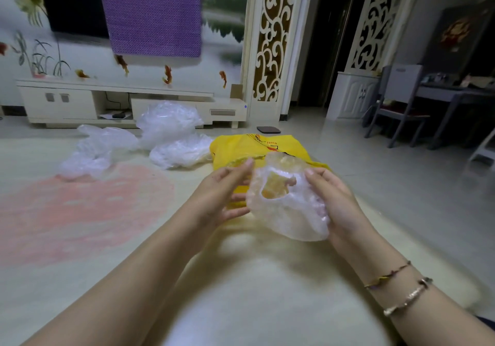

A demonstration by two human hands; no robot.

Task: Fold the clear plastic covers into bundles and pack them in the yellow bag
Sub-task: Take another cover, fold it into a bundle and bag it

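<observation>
Clear plastic cover, crumpled: grasped by right hand; left hand relaxed, fingertips touching its edge. Yellow bag behind, 12 o'clock, red print unreadable. Loose covers, 10 o'clock, on floor.

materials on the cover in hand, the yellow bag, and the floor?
Cover: thin clear plastic film, crinkled and glossy; the yellow shows through it, rim looks gathered. Right hand grips it; left hand touches its edge. Yellow bag: opaque, printed, probably plastic or woven sack, too blurred to tell. Floor: glossy, likely tile, with faint joints and reflections.
</observation>
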